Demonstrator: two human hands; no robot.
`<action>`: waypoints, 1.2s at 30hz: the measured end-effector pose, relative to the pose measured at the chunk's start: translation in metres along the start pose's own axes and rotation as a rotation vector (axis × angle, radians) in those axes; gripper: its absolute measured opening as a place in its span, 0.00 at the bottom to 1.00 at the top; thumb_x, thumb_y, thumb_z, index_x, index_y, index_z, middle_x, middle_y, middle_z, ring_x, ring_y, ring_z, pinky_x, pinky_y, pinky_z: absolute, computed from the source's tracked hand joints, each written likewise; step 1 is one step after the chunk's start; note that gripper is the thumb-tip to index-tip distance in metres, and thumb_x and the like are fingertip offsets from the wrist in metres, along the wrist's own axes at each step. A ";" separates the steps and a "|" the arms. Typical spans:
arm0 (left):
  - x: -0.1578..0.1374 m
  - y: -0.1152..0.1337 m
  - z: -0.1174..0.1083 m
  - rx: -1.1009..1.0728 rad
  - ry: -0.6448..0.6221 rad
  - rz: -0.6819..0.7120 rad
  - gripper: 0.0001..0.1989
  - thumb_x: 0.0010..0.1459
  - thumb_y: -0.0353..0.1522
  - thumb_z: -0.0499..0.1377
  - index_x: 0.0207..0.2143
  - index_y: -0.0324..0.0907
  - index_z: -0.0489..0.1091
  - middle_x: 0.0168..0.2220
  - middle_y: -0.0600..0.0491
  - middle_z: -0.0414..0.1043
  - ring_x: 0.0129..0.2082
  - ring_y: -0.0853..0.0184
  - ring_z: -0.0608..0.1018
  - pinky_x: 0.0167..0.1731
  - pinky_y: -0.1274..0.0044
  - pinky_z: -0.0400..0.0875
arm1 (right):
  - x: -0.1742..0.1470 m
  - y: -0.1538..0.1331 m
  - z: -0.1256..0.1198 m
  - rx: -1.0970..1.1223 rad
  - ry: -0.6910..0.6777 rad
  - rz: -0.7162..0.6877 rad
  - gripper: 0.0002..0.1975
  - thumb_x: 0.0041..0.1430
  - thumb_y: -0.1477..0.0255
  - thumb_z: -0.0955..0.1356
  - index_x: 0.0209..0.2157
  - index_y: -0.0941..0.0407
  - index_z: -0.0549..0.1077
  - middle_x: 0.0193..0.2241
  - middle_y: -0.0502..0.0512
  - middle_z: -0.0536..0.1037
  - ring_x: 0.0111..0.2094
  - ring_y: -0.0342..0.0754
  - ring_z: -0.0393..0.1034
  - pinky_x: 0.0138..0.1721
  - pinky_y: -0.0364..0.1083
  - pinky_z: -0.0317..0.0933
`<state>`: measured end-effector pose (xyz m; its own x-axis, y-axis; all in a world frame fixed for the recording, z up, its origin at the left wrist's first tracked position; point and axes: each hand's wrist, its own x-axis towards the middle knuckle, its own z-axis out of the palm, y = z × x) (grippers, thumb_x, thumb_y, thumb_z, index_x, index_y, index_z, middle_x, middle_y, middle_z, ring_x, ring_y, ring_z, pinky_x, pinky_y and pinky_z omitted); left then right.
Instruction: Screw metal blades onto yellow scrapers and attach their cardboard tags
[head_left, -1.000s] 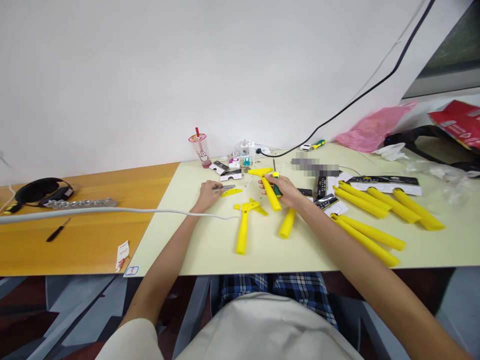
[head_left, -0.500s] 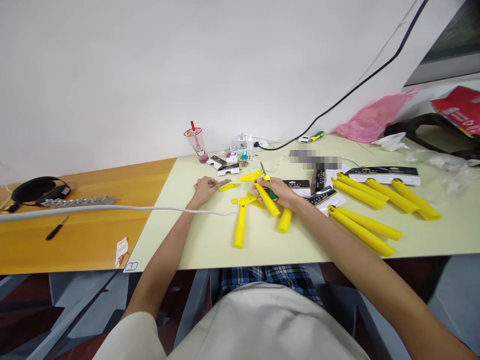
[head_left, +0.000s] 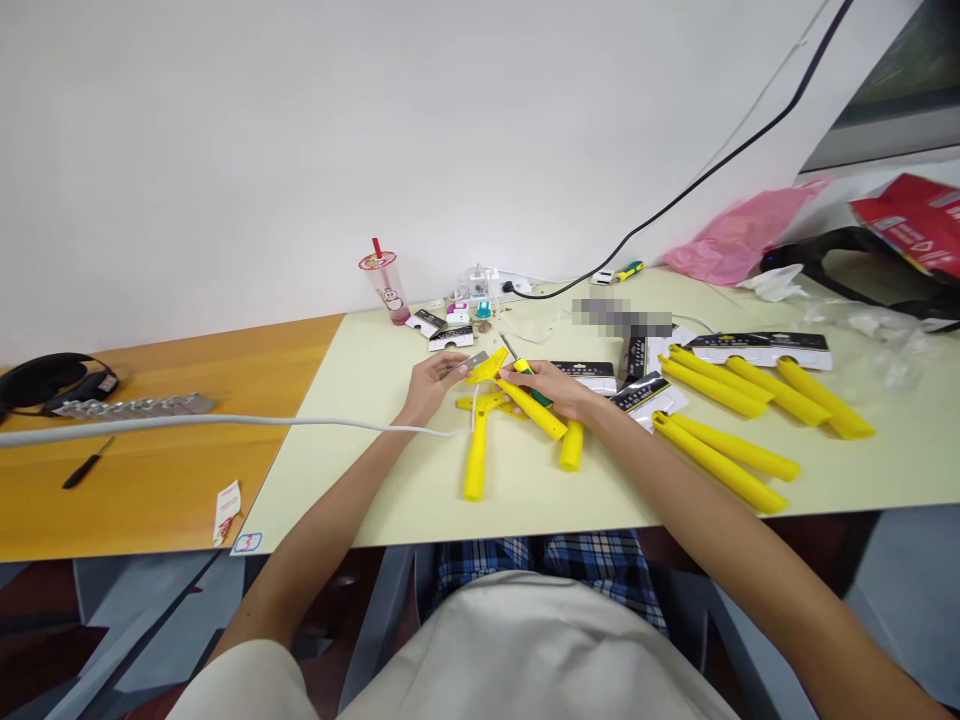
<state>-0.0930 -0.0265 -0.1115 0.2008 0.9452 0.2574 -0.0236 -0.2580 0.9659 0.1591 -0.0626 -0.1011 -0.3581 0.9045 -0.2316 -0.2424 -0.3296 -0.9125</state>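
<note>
My left hand (head_left: 437, 382) pinches a flat metal blade (head_left: 475, 360) by its near end. The blade lies against the head of a yellow plastic scraper (head_left: 532, 405), whose handle slants down to the right. My right hand (head_left: 551, 385) grips that scraper together with a green-and-yellow screwdriver (head_left: 523, 366), shaft pointing up and left. Just below the hands, a second yellow scraper (head_left: 475, 455) rests on the table, handle toward me. Beside it, another yellow handle (head_left: 571, 447) is partly covered by my right hand and forearm.
Several yellow handles (head_left: 731, 462) and black-and-white cards (head_left: 761, 350) lie to the right. A plastic cup with straw (head_left: 388, 290) and a power strip (head_left: 480, 285) stand by the wall. A grey cable (head_left: 225, 423) crosses from the left. Headphones (head_left: 56, 382) and a black screwdriver (head_left: 88, 465) lie left.
My left hand has moved right, bringing the blade up to the scraper head. The scraper in my right hand has turned slightly; the screwdriver stays in that hand. The view has shifted slightly.
</note>
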 end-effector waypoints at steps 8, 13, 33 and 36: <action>-0.017 0.006 0.020 0.246 -0.055 0.097 0.12 0.60 0.44 0.73 0.39 0.45 0.85 0.41 0.46 0.83 0.46 0.56 0.82 0.57 0.61 0.76 | -0.008 -0.005 0.008 -0.070 -0.096 -0.070 0.18 0.53 0.61 0.84 0.39 0.56 0.82 0.38 0.58 0.87 0.28 0.46 0.78 0.20 0.41 0.72; -0.013 -0.003 0.016 0.265 -0.016 0.169 0.18 0.60 0.48 0.72 0.38 0.43 0.81 0.42 0.47 0.80 0.44 0.60 0.81 0.50 0.67 0.77 | -0.012 -0.011 0.011 -0.120 -0.100 -0.011 0.19 0.57 0.60 0.83 0.41 0.57 0.81 0.43 0.60 0.87 0.25 0.43 0.74 0.17 0.39 0.67; -0.017 0.002 0.020 0.123 -0.088 0.008 0.22 0.58 0.49 0.74 0.42 0.40 0.82 0.36 0.47 0.83 0.33 0.64 0.82 0.36 0.72 0.77 | -0.003 -0.007 0.004 -0.318 -0.033 -0.021 0.24 0.58 0.49 0.80 0.38 0.55 0.77 0.24 0.52 0.81 0.20 0.45 0.73 0.16 0.40 0.66; -0.018 0.002 0.021 0.111 -0.072 -0.011 0.23 0.58 0.49 0.74 0.42 0.40 0.81 0.36 0.47 0.83 0.32 0.64 0.82 0.34 0.72 0.77 | -0.001 -0.006 0.002 -0.316 -0.045 -0.051 0.26 0.56 0.48 0.81 0.37 0.55 0.76 0.24 0.52 0.81 0.19 0.45 0.74 0.16 0.40 0.67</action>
<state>-0.0760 -0.0481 -0.1146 0.2704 0.9323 0.2402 0.0868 -0.2721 0.9583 0.1588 -0.0620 -0.0950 -0.3939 0.9025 -0.1742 0.0285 -0.1774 -0.9837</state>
